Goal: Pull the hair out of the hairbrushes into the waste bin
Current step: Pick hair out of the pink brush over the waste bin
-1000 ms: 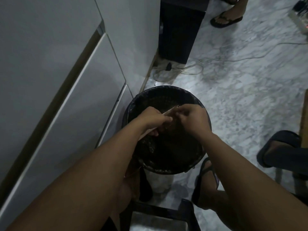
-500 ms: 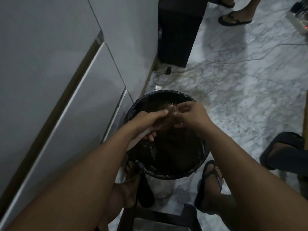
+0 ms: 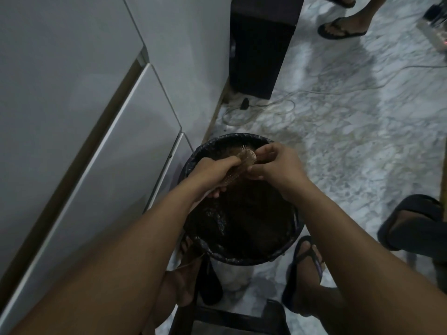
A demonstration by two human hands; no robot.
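Note:
A round black waste bin (image 3: pixel 285 253) with a dark liner stands on the marble floor between my feet. Over its far side my left hand (image 3: pixel 212 172) grips a wooden hairbrush (image 3: pixel 73 158) by the handle, with the bristled head pointing up and away. My right hand (image 3: pixel 273 165) is at the brush head, its fingers curled and pinching at the bristles. Whether hair is between the fingers is too dark to tell. The bin's inside is dark brown and hard to read.
White cabinet doors (image 3: pixel 96 141) run along the left. A black box (image 3: pixel 261 49) stands beyond the bin, with cables (image 3: pixel 278 105) on the floor beside it. Another person's sandalled foot (image 3: pixel 343 27) is at the top, a dark slipper (image 3: pixel 416 223) at the right, a black stool (image 3: pixel 232 320) below.
Both hands have shifted toward the bin's far rim, and the brush head now sticks up more clearly between them. My view has tipped slightly, so the bin sits lower in frame.

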